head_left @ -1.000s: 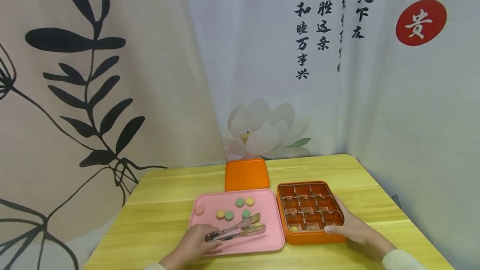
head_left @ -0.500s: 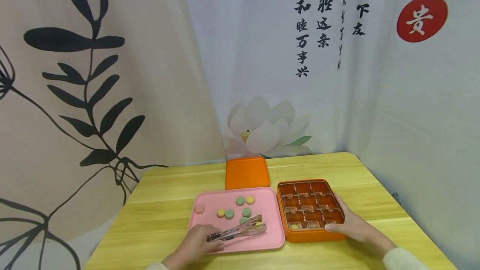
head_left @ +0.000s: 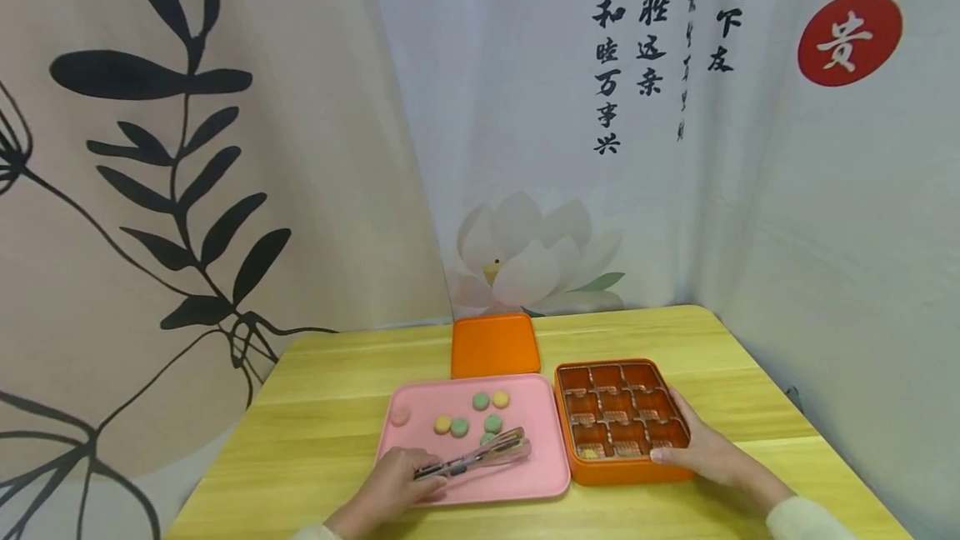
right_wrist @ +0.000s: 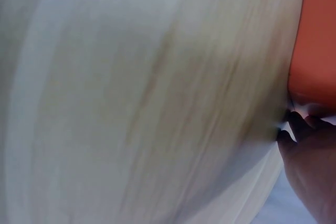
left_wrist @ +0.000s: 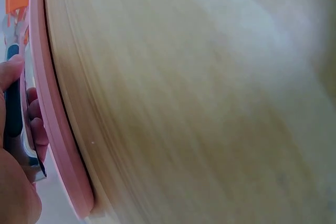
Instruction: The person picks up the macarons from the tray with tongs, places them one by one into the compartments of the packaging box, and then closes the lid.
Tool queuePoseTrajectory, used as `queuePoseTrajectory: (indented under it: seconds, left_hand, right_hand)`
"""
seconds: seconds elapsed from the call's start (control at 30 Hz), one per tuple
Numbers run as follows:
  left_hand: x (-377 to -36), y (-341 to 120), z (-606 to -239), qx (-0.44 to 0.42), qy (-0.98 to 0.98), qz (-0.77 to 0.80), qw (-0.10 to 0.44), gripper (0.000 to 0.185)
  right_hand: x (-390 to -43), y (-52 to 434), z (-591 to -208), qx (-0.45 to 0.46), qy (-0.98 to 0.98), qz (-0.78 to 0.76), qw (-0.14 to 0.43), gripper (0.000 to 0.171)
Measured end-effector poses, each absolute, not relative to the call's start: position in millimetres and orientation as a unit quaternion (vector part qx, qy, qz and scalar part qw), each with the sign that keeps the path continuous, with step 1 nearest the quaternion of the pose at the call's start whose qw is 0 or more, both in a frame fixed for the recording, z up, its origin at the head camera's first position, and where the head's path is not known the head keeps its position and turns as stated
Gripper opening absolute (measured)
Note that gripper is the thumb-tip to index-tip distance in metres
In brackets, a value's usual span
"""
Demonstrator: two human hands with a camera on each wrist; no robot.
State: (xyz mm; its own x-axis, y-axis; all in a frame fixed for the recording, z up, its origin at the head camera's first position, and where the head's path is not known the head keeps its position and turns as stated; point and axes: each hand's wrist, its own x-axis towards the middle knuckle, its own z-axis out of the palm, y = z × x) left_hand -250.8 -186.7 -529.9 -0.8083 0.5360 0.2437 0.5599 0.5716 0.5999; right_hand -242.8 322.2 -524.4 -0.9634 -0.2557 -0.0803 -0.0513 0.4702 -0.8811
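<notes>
My left hand (head_left: 393, 486) grips a pair of metal tongs (head_left: 474, 462) by the dark handle, low over the pink tray (head_left: 536, 483). Their tips point right and lie close together; whatever is between them is hidden. Partly covered by the tongs is a green macaron (head_left: 487, 438); another green macaron (head_left: 492, 423) is just behind. With its thumb at the front rim and fingers along the right side, my right hand (head_left: 708, 450) holds the orange box (head_left: 630, 473). A yellow piece (head_left: 590, 453) sits in the box's front left compartment; the other compartments show bare.
Farther back on the tray are a pink macaron (head_left: 401, 416), two yellow ones and two more green ones. An orange lid (head_left: 495, 346) lies behind the tray on the wooden table (head_left: 315, 407). A printed curtain (head_left: 360, 148) hangs behind the table.
The tongs' tips have drawn together over the tray, and the yellow macaron seen at them earlier is covered. My right hand and the box have stayed in place.
</notes>
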Motion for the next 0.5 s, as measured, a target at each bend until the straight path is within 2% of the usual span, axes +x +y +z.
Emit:
queuePoseTrajectory:
  seconds: [0.27, 0.5]
  left_hand:
    - [-254.6, -185.8, -527.2, -0.29, -0.882, -0.373, -0.005, 0.008]
    - [-260.4, -181.2, -522.9, -0.298, -0.885, -0.356, 0.025, 0.008]
  right_hand:
    - [-242.9, 324.6, -526.3, -0.088, 0.848, -0.512, 0.104, 0.114]
    - [-242.3, 323.5, -526.4, -0.088, 0.854, -0.503, 0.098, 0.115]
